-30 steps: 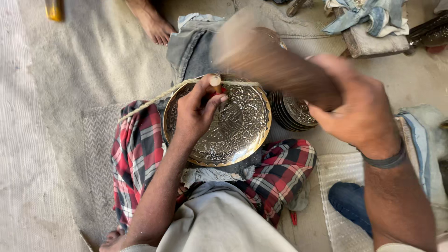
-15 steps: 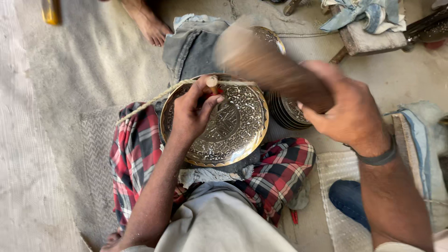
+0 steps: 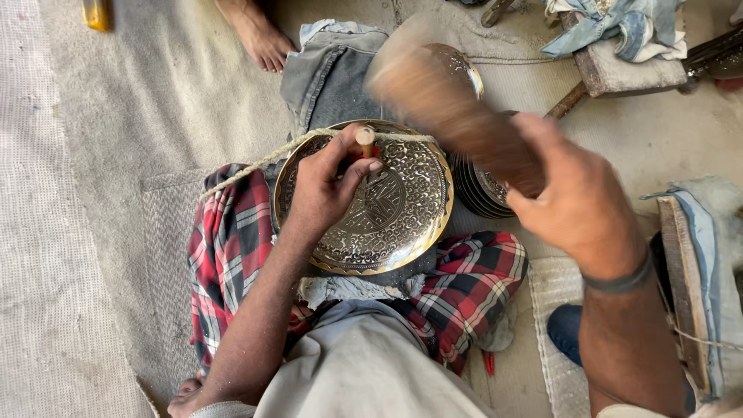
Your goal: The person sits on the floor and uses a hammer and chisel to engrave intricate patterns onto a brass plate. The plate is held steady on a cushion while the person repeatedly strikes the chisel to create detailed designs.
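Left hand (image 3: 329, 186) gripping punch (image 3: 364, 139) on engraved plate (image 3: 402, 209), right hand (image 3: 576, 205) clutching mallet (image 3: 449, 104)

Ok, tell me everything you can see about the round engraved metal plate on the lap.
The round metal plate looks like brass or a similar shiny metal, with a golden rim and a face covered in dense engraved scrolls around a central medallion. It rests tilted on the person's lap over a red checked cloth. The left hand lies on it, holding a small punch upright against its upper part. A rope crosses its top edge. The blurred wooden mallet in the right hand is raised above it.
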